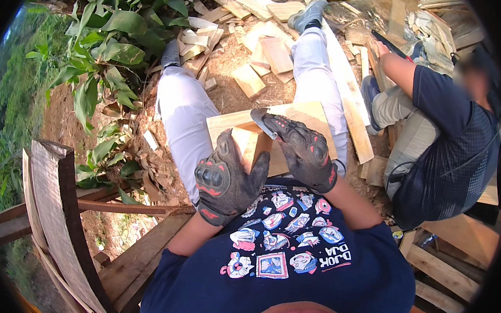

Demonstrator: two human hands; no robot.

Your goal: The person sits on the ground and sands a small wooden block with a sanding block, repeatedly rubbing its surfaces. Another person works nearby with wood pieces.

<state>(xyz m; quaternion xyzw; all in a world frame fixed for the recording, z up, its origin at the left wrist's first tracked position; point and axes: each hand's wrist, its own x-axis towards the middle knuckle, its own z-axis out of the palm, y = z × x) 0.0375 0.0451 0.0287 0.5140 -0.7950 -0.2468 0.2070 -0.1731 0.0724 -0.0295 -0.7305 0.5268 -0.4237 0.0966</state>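
I sit with a flat wooden board (298, 115) across my lap. My left hand (226, 178), in a black padded glove with red marks, grips a small block of pale wood (250, 144) standing on that board. My right hand (304, 151), gloved the same way, holds a knife with a short grey blade (262, 123) whose edge rests on the top of the block. Both hands are close together above my thighs in light trousers.
Several cut wood pieces and chips (255, 60) lie on the dirt around my feet. Another person (444, 138) in a dark shirt sits at my right, working with long wooden slats (352, 105). Leafy plants (109, 41) stand left; a plank bench (60, 226) is beside me.
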